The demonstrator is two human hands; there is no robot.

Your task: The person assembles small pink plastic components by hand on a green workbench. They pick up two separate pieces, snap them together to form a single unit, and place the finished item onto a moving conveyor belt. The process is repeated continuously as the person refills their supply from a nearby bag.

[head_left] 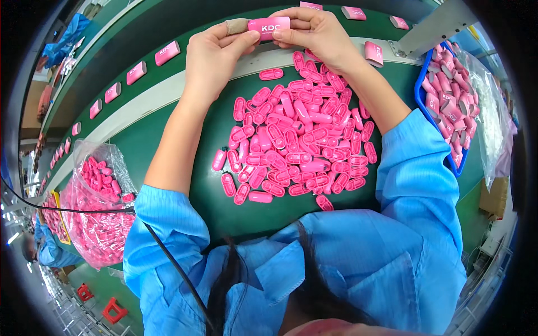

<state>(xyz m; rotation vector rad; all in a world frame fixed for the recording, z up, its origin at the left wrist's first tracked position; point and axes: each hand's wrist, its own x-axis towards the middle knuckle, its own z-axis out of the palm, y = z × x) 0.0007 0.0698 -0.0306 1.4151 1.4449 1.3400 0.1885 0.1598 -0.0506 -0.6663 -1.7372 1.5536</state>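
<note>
Over the far edge of the green work surface, both my hands pinch one small pink printed paper sleeve. My left hand grips its left end between thumb and fingers, with a beige covering on one finger. On the right end, my right hand has its thumb below and its fingers behind. Whether anything sits inside the sleeve, I cannot tell. Between my forearms lies a loose heap of pink oval plastic pieces, some with their hollow side up.
A pale rail borders a green belt carrying spaced pink sleeves. On the right stand a blue tray of sleeves and a metal bracket. A clear bag of pink pieces lies left. A black cable crosses my left sleeve.
</note>
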